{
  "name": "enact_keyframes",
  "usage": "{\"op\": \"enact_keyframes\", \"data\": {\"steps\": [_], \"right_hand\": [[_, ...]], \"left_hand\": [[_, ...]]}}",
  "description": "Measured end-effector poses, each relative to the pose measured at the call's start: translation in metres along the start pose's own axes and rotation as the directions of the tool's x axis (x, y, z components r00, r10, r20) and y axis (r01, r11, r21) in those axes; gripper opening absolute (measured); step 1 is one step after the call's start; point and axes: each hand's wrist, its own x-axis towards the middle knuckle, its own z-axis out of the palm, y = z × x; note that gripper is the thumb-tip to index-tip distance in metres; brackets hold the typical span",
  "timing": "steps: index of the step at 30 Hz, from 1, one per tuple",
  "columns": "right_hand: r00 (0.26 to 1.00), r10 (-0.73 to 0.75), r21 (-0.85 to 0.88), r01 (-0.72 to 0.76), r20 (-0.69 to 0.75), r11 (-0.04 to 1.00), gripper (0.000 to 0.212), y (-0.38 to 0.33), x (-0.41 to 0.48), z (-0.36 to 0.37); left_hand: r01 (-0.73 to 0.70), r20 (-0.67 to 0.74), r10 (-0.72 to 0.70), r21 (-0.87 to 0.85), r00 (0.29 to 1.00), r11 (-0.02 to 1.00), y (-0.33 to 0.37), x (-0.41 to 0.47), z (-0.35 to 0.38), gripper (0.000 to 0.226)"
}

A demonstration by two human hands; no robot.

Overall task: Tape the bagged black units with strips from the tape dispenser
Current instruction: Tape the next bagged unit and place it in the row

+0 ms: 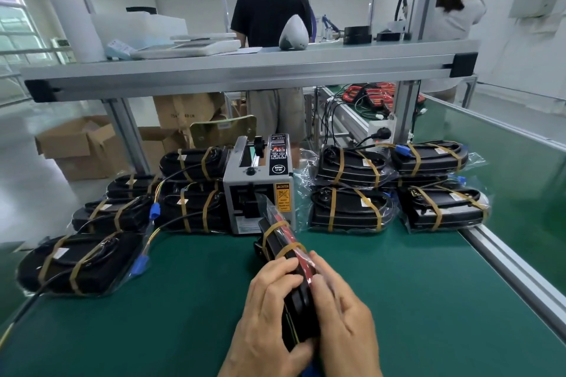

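Both hands work at the near middle of the green table. We hold one bagged unit on edge between them, its long axis running away from us.

- Left hand: fingers curled over the top and left face of the unit, thumb tucked at the near end. Gripping.
- Right hand: fingers curled against the right face, fingertips at the red strip along the upper edge. Also gripping.
- Unit: black, in a clear bag, with two tan tape bands round its far half. The far end sits just in front of the tape dispenser. We cannot tell whether that end touches the table.
- Dispenser: grey box, upright at the back of the table, with a yellow caution label on its front.

To the left of the dispenser we see a pile of banded units, and one more lies apart at the near left. To the right are two further piles and.

A metal shelf crosses above the table. Behind it a person in a black shirt stands with back turned, and cardboard boxes sit on the floor at the left.
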Motion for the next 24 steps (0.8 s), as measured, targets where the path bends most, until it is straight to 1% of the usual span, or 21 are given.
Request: {"op": "enact_keyframes", "data": {"steps": [2,3,4,5,6,7,8,9,10,11,12,13,16,19,21,24], "right_hand": [[1.000,-0.010,-0.015,0.010,-0.023,1.000,0.031,0.002,0.001,0.001],[0.999,-0.014,-0.020,0.014,-0.039,1.000,0.032,0.002,0.001,0.001],[0.998,-0.023,-0.028,0.022,-0.050,0.999,0.032,0.001,0.001,0.001],[0.998,-0.038,-0.046,0.035,-0.059,0.998,0.033,0.000,0.001,0.001],[0.996,-0.053,-0.062,0.049,-0.070,0.997,0.034,0.000,0.000,0.001],[0.995,-0.063,-0.073,0.057,-0.083,0.996,0.035,-0.001,0.000,0.001],[0.993,-0.070,-0.076,0.063,-0.094,0.995,0.036,-0.003,0.001,0.001],[0.992,-0.079,-0.078,0.071,-0.101,0.994,0.036,-0.004,0.001,0.000],[0.990,-0.093,-0.079,0.085,-0.102,0.993,0.036,-0.006,0.000,0.000],[0.990,-0.102,-0.084,0.094,-0.101,0.992,0.036,-0.007,0.000,0.000],[0.989,-0.109,-0.085,0.100,-0.104,0.991,0.036,-0.008,0.000,-0.001],[0.987,-0.115,-0.083,0.106,-0.113,0.991,0.035,-0.009,0.000,-0.001],[0.975,-0.152,-0.092,0.139,-0.160,0.986,0.032,-0.011,-0.002,-0.003],[0.968,-0.166,-0.080,0.153,-0.189,0.985,0.037,-0.012,-0.004,-0.002],[0.967,-0.165,-0.063,0.156,-0.192,0.986,0.038,-0.011,-0.004,-0.001],[0.969,-0.154,-0.064,0.144,-0.192,0.987,0.039,-0.010,-0.004,0.001]], "left_hand": [[0.040,0.029,-0.039,-0.029,0.999,0.999,-0.005,0.000,-0.008,0.062],[0.096,0.022,-0.095,-0.052,0.995,0.994,-0.006,0.003,-0.013,0.060],[0.186,-0.016,-0.189,-0.097,0.982,0.978,-0.008,0.009,-0.019,0.051],[0.298,-0.073,-0.314,-0.174,0.947,0.939,-0.010,0.018,-0.024,0.037],[0.412,-0.135,-0.455,-0.256,0.880,0.875,-0.014,0.030,-0.027,0.022],[0.521,-0.173,-0.599,-0.346,0.782,0.780,-0.022,0.044,-0.029,0.012],[0.609,-0.166,-0.726,-0.438,0.668,0.661,-0.032,0.059,-0.031,0.011],[0.671,-0.114,-0.827,-0.529,0.550,0.519,-0.044,0.074,-0.032,0.013],[0.705,-0.038,-0.897,-0.605,0.441,0.372,-0.056,0.089,-0.033,0.015],[0.718,0.041,-0.937,-0.655,0.346,0.236,-0.065,0.102,-0.033,0.016],[0.723,0.104,-0.957,-0.679,0.271,0.130,-0.073,0.112,-0.031,0.016],[0.725,0.148,-0.965,-0.687,0.217,0.057,-0.079,0.120,-0.029,0.017],[0.726,0.217,-0.969,-0.684,0.115,-0.067,-0.091,0.135,-0.020,0.025],[0.712,0.276,-0.960,-0.684,0.055,-0.155,-0.097,0.143,-0.013,0.024],[0.680,0.280,-0.960,-0.710,0.032,-0.185,-0.100,0.146,-0.010,0.021],[0.634,0.236,-0.972,-0.753,0.011,-0.176,-0.104,0.150,-0.004,0.021]]}}
